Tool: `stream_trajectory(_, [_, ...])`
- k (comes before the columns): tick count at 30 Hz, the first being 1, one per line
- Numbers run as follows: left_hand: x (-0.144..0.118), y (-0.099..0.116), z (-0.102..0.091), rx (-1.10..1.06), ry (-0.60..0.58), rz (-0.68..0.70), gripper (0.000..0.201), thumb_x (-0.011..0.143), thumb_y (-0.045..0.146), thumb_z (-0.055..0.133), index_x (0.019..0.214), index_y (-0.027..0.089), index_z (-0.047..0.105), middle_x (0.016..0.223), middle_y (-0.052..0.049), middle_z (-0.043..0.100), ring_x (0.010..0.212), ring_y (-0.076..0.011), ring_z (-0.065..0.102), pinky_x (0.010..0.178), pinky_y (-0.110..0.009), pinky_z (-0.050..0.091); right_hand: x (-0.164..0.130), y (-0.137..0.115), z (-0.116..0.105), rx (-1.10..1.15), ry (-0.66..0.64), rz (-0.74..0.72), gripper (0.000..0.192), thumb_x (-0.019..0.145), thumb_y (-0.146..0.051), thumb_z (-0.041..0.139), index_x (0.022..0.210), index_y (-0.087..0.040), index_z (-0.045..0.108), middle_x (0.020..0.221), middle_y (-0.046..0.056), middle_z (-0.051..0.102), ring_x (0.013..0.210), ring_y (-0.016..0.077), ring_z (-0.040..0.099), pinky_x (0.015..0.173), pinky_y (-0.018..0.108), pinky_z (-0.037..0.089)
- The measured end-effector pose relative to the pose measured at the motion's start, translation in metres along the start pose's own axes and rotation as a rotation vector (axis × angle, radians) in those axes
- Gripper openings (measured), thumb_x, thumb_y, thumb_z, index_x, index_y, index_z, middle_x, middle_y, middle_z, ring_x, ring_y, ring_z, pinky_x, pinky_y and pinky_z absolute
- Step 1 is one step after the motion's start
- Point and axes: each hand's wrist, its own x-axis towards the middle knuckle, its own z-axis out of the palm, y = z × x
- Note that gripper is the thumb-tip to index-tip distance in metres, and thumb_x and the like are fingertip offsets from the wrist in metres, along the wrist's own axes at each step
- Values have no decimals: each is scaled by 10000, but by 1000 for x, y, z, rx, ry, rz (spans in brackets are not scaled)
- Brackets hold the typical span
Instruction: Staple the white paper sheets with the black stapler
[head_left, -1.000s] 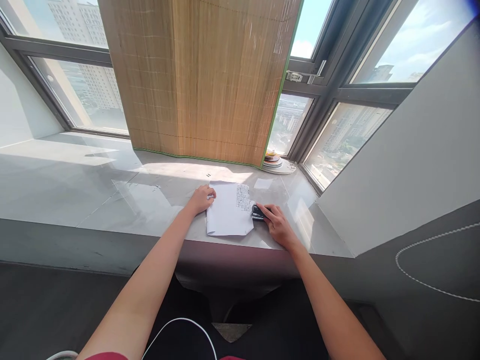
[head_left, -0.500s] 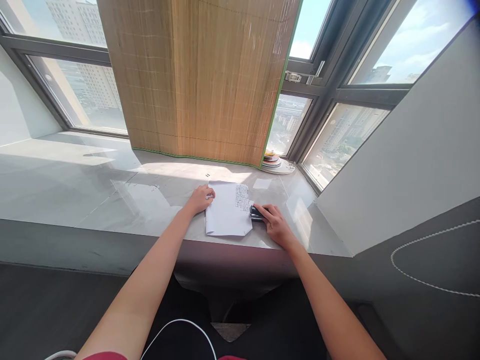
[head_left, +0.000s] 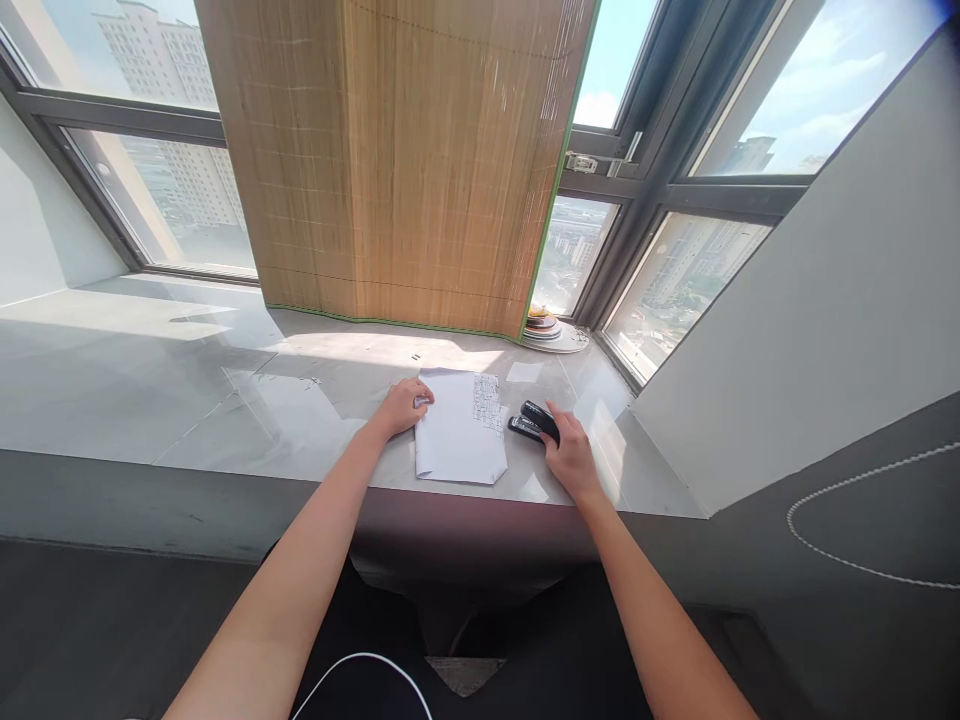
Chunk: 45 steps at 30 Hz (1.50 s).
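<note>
White sheets of paper [head_left: 454,430], with dense dark writing at the upper right, lie flat on the pale stone sill. My left hand [head_left: 405,408] is closed at their upper left edge, thumb and fingers gripping the paper there. To the right of the sheets, my right hand [head_left: 571,455] is wrapped round the back of a black stapler [head_left: 536,422]. The stapler's jaws are apart, pointing left toward the paper without touching it. The undersides of the fingers on the stapler are hidden.
Behind the paper lie two tiny dark pieces [head_left: 415,357] and a small white slip [head_left: 524,372]. A bamboo blind [head_left: 405,180] hangs over the window. Stacked plates [head_left: 551,335] stand in the back corner. A white cable [head_left: 367,656] loops below the sill edge.
My right hand has drawn the stapler rightward off the paper's right edge, and its jaws now show spread apart. My left hand stays at the paper's left edge. The view has shifted slightly.
</note>
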Motion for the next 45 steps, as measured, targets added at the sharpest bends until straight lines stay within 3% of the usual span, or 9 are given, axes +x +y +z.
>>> stream_trajectory(6, [-4,4,-2,-38,-85,113,275,891,289,583,1077,271,785,1263,-43,722,1191,-283,615,1106,-446,379,9,-19,3,153,114,321,297,846,-383,655,1064,-190,714,953,94,742,881,285,666,799,391,507])
stream_trajectory(12, [-7,5,-3,-110,-106,137,361,886,428,677,1208,270,717,1266,-50,729,1177,-278,642,1124,-441,393,31,-70,52,410,16,217,263,792,-372,699,999,-212,722,864,36,748,792,230,666,758,332,490])
stream_trajectory(16, [-7,7,-4,-156,-84,124,472,770,461,803,1162,235,669,1189,-68,711,1094,-269,647,1015,-408,480,40,-73,77,426,-47,161,252,773,-358,712,981,-216,720,870,32,743,809,228,659,773,334,492])
stream_trajectory(21, [-16,22,3,-165,-108,115,407,790,321,735,1180,232,663,1192,-84,685,1123,-283,624,1051,-425,447,38,-66,76,449,-67,79,311,821,-393,697,1091,-237,710,1035,49,746,966,244,661,875,361,503])
stream_trajectory(27, [-29,40,24,-245,57,-76,341,736,104,577,1047,226,648,1146,-100,660,1141,-296,606,1051,-440,436,42,-59,82,309,62,143,343,1005,-326,352,922,-238,674,976,72,700,998,260,588,948,411,451])
stream_trajectory(33, [-32,41,21,-486,93,-173,462,730,158,718,1180,241,654,1285,-106,643,1238,-318,589,1126,-430,398,44,-54,91,238,26,233,295,941,-213,318,931,-243,612,930,62,662,926,247,587,828,355,457])
stream_trajectory(37, [-33,45,15,-810,170,-273,496,797,339,812,1258,245,656,1432,-137,596,1417,-356,472,1206,-454,316,43,-58,85,288,50,247,295,920,-209,340,930,-241,633,921,56,674,921,243,612,823,350,467])
stream_trajectory(41, [-32,50,13,-1016,240,-295,339,936,401,694,1229,230,697,1428,-126,622,1476,-323,432,1264,-440,251,45,-66,74,359,161,139,270,971,-302,411,952,-224,670,987,78,716,979,252,623,885,380,481])
stream_trajectory(45, [-30,47,8,-1270,383,-370,236,1014,322,573,1130,198,737,1409,-128,648,1492,-273,441,1271,-385,282,51,-74,67,368,-100,-25,233,884,-357,654,1072,-235,720,1040,65,748,971,246,663,842,352,508])
